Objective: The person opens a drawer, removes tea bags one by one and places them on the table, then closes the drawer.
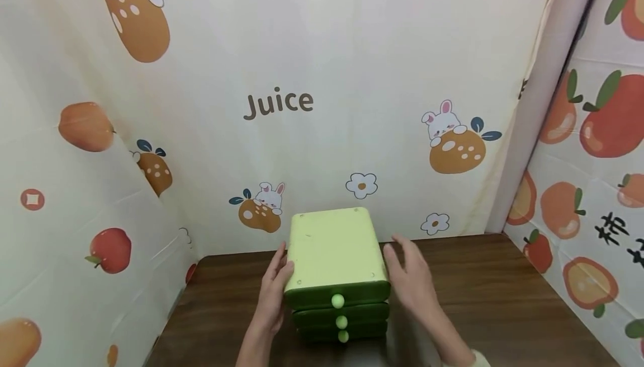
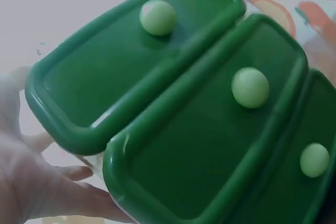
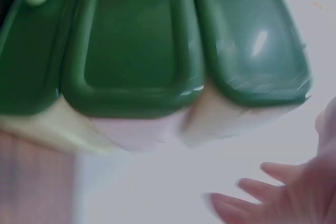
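Observation:
A small three-drawer box [image 1: 333, 248] has a pale yellow-green top and dark green drawer fronts. Each front carries a round light green knob [image 1: 337, 301], and the three drawers are stacked slightly out of line. My left hand [image 1: 270, 294] lies along the box's left side with its fingers extended; in the left wrist view the fingertips reach its side wall behind the green fronts [image 2: 168, 161]. On the opposite side, my right hand [image 1: 413, 278] has its fingers spread. The right wrist view shows a gap between that hand [image 3: 294, 192] and the box's side.
Under the box is a dark brown wood-grain table [image 1: 503, 294]. Behind it hangs a pale curtain [image 1: 352, 132] printed with fruit, rabbits and the word Juice. Fruit-printed cloths [image 1: 588, 199] close off the left and right sides.

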Motion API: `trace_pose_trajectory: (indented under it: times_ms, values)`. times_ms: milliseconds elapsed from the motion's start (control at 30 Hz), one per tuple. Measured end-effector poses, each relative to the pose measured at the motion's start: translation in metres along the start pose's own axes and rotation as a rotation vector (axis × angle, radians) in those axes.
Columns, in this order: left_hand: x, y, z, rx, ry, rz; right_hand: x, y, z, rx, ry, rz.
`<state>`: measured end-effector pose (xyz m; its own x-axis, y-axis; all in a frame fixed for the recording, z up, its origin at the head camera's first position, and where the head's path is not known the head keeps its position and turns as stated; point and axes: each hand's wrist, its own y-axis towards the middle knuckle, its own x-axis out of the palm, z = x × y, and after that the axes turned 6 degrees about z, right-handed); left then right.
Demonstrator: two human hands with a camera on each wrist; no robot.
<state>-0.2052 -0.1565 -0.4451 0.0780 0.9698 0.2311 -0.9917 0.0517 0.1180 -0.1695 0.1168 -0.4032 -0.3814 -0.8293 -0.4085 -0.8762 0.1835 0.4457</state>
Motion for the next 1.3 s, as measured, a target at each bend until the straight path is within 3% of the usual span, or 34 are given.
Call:
trace_pose_trajectory:
  times_ms: [100,133,200,333,400,533,800,1300]
  values:
    - [-0.002,-0.002,-0.004,-0.032,-0.042,-0.074,0.005,-0.032,-0.015,-0.338,-0.210,0.255]
    - [-0.003,-0.002,-0.007,-0.046,-0.048,-0.093,0.010,-0.041,-0.018,-0.423,-0.259,0.290]
    - [-0.006,-0.003,-0.011,-0.068,-0.043,-0.104,0.024,-0.058,-0.022,-0.523,-0.343,0.282]
    - [-0.010,-0.003,-0.017,-0.066,-0.009,-0.117,0.052,-0.077,-0.021,-0.473,-0.500,0.151]
    - [-0.010,-0.003,-0.019,-0.058,-0.013,-0.139,0.061,-0.081,-0.017,-0.455,-0.557,0.131]
    - [-0.008,-0.005,-0.020,-0.052,-0.039,-0.168,0.071,-0.080,-0.011,-0.484,-0.614,0.160]
    - [-0.013,-0.008,-0.016,-0.042,-0.059,-0.147,0.082,-0.073,-0.006,-0.568,-0.570,0.199]
    - [-0.013,-0.004,-0.010,-0.021,-0.062,-0.168,0.075,-0.074,-0.010,-0.679,-0.631,0.230]
